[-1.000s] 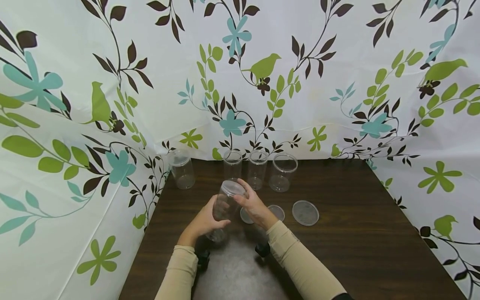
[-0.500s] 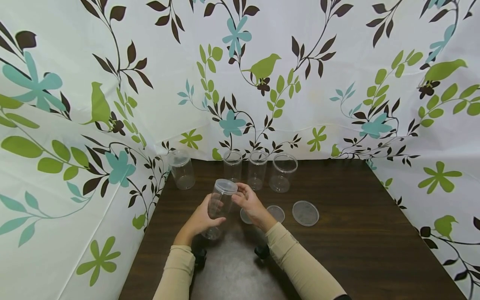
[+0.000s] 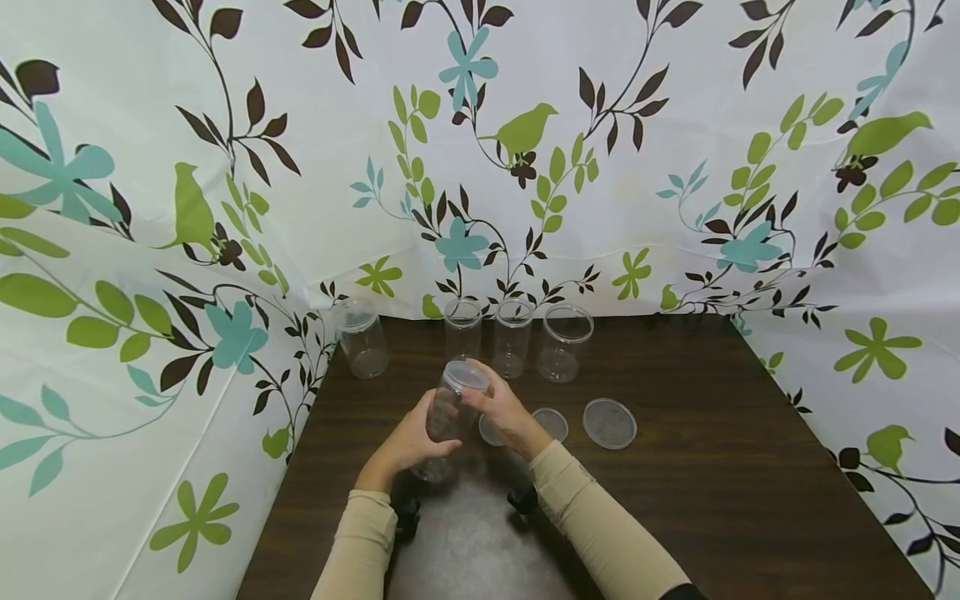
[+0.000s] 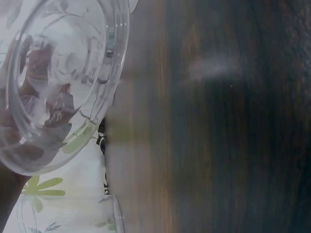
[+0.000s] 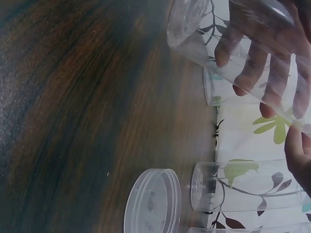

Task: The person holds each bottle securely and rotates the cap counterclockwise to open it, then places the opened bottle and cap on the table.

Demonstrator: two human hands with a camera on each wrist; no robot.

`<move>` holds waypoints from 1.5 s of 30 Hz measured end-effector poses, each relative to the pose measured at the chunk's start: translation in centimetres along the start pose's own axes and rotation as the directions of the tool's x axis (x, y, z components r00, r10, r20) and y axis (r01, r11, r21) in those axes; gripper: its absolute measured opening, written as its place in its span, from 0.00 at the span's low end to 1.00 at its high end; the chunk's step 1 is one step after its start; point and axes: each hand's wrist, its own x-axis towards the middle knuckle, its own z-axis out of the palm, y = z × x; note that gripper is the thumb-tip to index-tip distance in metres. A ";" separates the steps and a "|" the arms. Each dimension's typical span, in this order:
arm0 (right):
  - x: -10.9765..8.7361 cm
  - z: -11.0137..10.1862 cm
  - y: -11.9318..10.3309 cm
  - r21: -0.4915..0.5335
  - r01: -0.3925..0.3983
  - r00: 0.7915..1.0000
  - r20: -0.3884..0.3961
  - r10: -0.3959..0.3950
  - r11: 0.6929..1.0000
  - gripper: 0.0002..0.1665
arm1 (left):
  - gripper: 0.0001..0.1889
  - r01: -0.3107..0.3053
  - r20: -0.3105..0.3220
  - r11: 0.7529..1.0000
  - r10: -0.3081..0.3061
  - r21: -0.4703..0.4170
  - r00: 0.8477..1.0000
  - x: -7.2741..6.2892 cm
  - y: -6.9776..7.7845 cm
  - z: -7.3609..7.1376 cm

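A tall clear plastic jar (image 3: 446, 415), topped by a translucent lid (image 3: 465, 375), is tilted above the near half of the table, its top leaning right. My left hand (image 3: 405, 440) grips the jar's body from the left. Its curled fingers show through the clear wall (image 5: 226, 60) in the right wrist view. At the top, my right hand (image 3: 508, 412) holds the lid's edge from the right, and its fingertips (image 5: 296, 145) show at the jar's upper end. The jar's round base (image 4: 114, 73) fills the upper left of the left wrist view.
Along the back of the dark wood table (image 3: 697, 483) stand a lidded jar (image 3: 366, 348) and several open jars (image 3: 564, 354). Loose lids lie right of the hands: a large one (image 3: 610, 423), a smaller one (image 3: 552, 425) and another (image 3: 490, 430) partly behind the right hand. Patterned cloth (image 3: 300, 208) surrounds the table.
The jar swung left and more upright half a second ago, then came back right to a stronger tilt. My right hand's fingers have moved farther round the lid's far edge.
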 end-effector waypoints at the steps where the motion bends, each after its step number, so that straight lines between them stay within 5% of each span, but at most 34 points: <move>1: 0.0 0.0 0.0 0.006 -0.006 1.000 -0.001 0.007 1.000 0.53 | 0.42 0.001 -0.003 1.000 -0.001 -0.002 1.000 0.0 0.0 0.0; 5: -0.2 0.2 0.0 0.022 -0.023 1.000 -0.019 0.024 0.999 0.58 | 0.42 0.012 -0.012 1.000 -0.012 -0.005 1.000 -0.1 0.1 -0.3; 17: -0.4 0.6 0.3 0.077 -0.014 0.999 -0.047 0.018 0.997 0.49 | 0.42 0.048 -0.042 0.999 -0.047 0.016 0.998 -0.4 -0.1 -0.9; 28: 0.1 0.5 -0.3 0.001 0.017 1.000 0.007 -0.017 1.000 0.47 | 0.44 -0.016 0.013 0.999 0.015 0.035 1.000 0.0 0.2 -0.5; 40: -0.4 0.9 -0.2 0.062 0.015 0.999 -0.042 -0.013 0.998 0.51 | 0.44 0.005 -0.034 1.000 -0.006 -0.011 0.999 -0.2 0.0 -0.8; 45: -0.6 1.0 0.1 0.095 0.042 0.998 -0.059 -0.036 0.995 0.52 | 0.42 0.045 -0.044 0.999 -0.044 0.005 0.998 -0.8 1.3 -1.3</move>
